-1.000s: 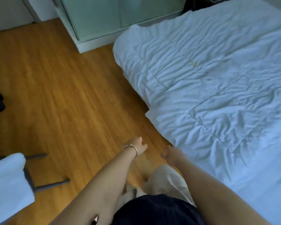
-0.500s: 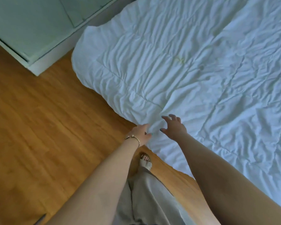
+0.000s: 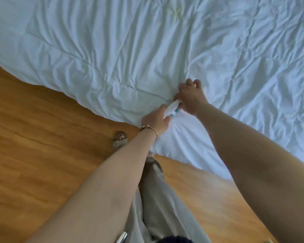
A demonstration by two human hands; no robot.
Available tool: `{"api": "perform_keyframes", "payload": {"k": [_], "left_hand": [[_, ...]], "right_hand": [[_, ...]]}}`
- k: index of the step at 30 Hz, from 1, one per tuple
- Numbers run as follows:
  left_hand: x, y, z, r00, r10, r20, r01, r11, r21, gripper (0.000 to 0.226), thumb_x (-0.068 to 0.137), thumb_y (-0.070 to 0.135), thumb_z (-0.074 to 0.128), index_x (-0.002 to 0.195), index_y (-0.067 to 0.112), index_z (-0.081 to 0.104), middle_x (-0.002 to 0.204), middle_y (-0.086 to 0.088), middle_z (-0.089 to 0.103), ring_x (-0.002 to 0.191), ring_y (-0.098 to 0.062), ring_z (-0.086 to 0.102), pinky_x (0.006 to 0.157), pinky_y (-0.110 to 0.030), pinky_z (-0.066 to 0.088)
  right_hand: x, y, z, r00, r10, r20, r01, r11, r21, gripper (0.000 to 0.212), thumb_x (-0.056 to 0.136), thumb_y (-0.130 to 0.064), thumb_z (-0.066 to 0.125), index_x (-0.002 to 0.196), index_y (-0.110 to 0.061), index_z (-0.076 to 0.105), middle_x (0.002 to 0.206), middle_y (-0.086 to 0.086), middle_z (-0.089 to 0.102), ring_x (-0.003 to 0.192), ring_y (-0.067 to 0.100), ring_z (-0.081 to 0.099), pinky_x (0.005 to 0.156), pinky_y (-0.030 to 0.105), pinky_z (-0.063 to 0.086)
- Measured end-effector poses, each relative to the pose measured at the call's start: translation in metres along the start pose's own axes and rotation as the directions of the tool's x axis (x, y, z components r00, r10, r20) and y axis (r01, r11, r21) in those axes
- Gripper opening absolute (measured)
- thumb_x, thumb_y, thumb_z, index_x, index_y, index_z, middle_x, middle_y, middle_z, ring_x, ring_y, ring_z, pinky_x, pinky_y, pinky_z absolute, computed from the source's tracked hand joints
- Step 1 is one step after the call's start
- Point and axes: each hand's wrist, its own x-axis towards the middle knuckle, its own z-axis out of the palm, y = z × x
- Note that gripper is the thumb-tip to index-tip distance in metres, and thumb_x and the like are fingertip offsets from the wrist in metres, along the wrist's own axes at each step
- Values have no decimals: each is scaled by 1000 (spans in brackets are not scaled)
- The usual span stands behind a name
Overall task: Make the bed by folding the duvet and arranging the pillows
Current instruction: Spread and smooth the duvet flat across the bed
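A wrinkled white quilted duvet covers the bed and fills the upper part of the head view, its edge hanging down to the wooden floor. My left hand, with a thin bracelet on the wrist, pinches a bunched fold of the duvet's near edge. Right beside it, my right hand grips the same raised fold, fingers curled into the cloth. The two hands almost touch. No pillows are in view.
Wooden floor spreads to the left and below the bed edge. My sandalled foot stands on it close to the hanging duvet, and my beige trouser leg is beneath my arms.
I have stepped up to the bed and leaned over it. Both hands went from hovering open near the edge to taking hold of a fold of the duvet.
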Motion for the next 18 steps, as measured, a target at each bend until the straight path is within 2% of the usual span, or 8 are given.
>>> {"api": "perform_keyframes", "payload": {"k": [2, 3, 6, 8, 10, 13, 15, 18], "left_hand": [[6, 7, -31, 980, 44, -195, -42, 999, 16, 31, 97, 34, 46, 124, 20, 44, 101, -9, 66, 91, -35, 62, 69, -36, 43], [12, 8, -41, 980, 30, -198, -27, 999, 17, 32, 97, 32, 46, 126, 21, 43, 102, -9, 66, 92, -35, 62, 69, -36, 42], [30, 2, -50, 979, -192, 74, 185, 978, 95, 38, 96, 30, 45, 132, 22, 42, 124, -9, 59, 115, -32, 56, 86, -38, 42], [32, -5, -43, 955, -286, 74, 276, 953, 126, 39, 92, 24, 49, 130, 17, 44, 130, -9, 53, 121, -30, 50, 95, -39, 39], [26, -4, -33, 980, -153, -126, 172, 972, 158, 41, 86, 18, 52, 126, 13, 48, 127, -10, 51, 118, -31, 47, 94, -41, 40], [35, 15, -18, 882, 382, -277, -325, 917, 230, 45, 77, 15, 49, 122, 12, 55, 120, -15, 54, 110, -36, 50, 92, -46, 46], [51, 38, -12, 822, 567, -55, -510, 776, 372, 48, 85, 24, 51, 133, 19, 50, 138, -15, 45, 126, -38, 41, 104, -52, 36], [67, 67, -8, 927, 264, 267, -376, 669, 642, 83, 84, 68, 47, 149, 45, 2, 160, -5, -15, 144, -43, -7, 106, -70, 4]], "right_hand": [[8, 6, -18, 971, 84, -224, -55, 990, 132, 22, 75, -24, 75, 96, -23, 75, 103, 11, 52, 109, 35, 41, 98, 43, 20], [14, 8, -22, 954, 116, -275, -70, 983, 171, 28, 73, -24, 78, 100, -23, 74, 106, 13, 52, 109, 35, 43, 99, 44, 21], [20, -1, -16, 995, 99, -23, -89, 962, 258, 88, 72, -26, 82, 147, -33, 35, 151, 10, 27, 136, 32, 30, 114, 47, 18], [11, -8, 0, 994, 105, 2, -102, 955, 280, 109, 73, -34, 82, 153, -39, 8, 162, 7, -1, 147, 31, 10, 117, 53, 14], [-9, -8, 17, 974, 209, -89, -169, 929, 328, 106, 75, -44, 77, 152, -41, 4, 162, 4, -7, 149, 31, 2, 116, 58, 12], [-40, 15, 43, 899, 433, -68, -332, 773, 541, 90, 86, -52, 61, 153, -40, 2, 162, -3, -11, 147, 26, 14, 117, 52, 19], [-61, 44, 65, 901, 429, 64, -396, 752, 527, 77, 93, -55, 47, 153, -39, 1, 162, -9, -12, 149, 19, 6, 118, 48, 18], [-96, 86, 93, 881, 438, 180, -473, 797, 375, 72, 90, -69, 34, 149, -50, -4, 161, -14, -14, 149, 16, -11, 118, 56, 4]]}}
